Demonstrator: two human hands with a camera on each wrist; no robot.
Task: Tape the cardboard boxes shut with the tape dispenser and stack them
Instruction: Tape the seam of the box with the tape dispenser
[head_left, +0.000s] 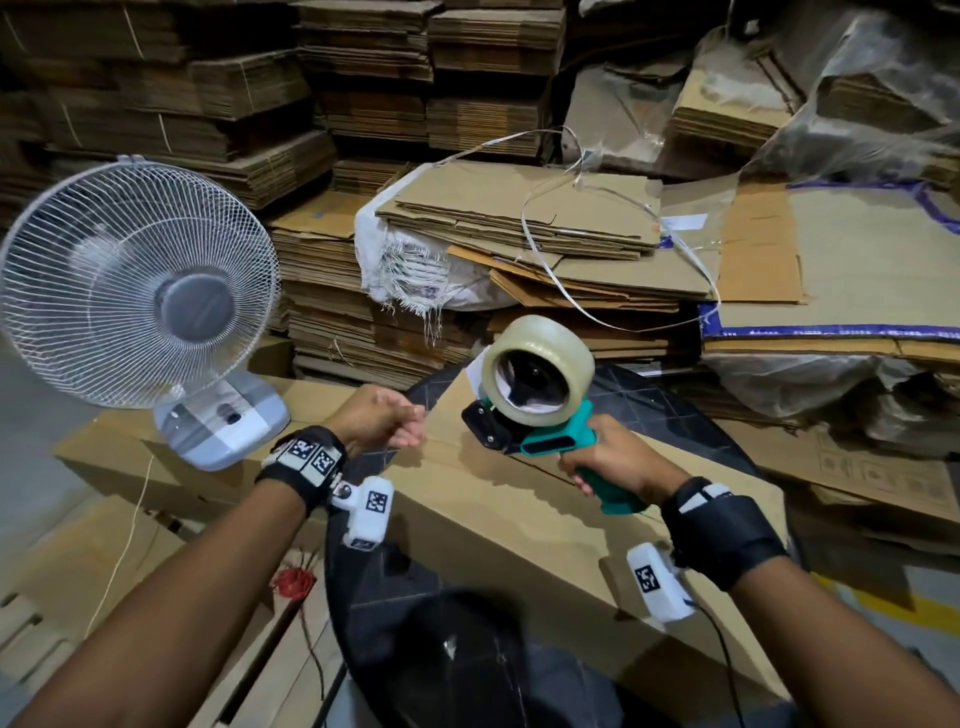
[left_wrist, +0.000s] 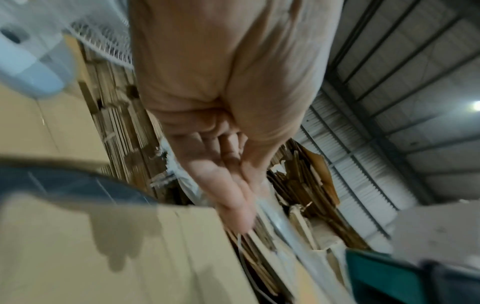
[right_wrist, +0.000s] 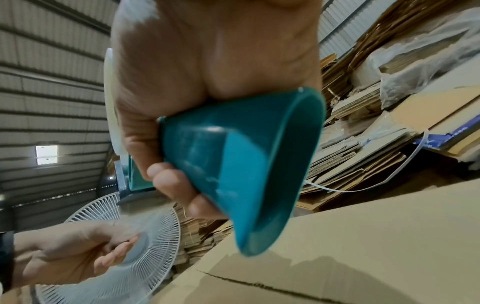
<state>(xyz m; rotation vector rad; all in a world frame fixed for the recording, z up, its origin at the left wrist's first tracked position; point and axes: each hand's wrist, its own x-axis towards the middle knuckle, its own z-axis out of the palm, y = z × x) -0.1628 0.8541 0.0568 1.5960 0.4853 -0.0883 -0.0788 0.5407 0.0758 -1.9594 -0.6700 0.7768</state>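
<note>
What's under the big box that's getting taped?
The box sits on a dark round surface that sticks out past its edges. Beside the surface, lower down, lies flat cardboard. What is straight beneath the box's middle is covered.

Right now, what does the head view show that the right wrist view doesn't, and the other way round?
Only the head view shows the clear tape roll face-on on the dispenser, the fan's grey base, and the red coil lower down.

Only the right wrist view shows the butt of the teal handle close up, and the corrugated wall.

Both show the right hand gripping the dispenser, the left hand pinching something, the fan grille, and the unsealed box seam.
</note>
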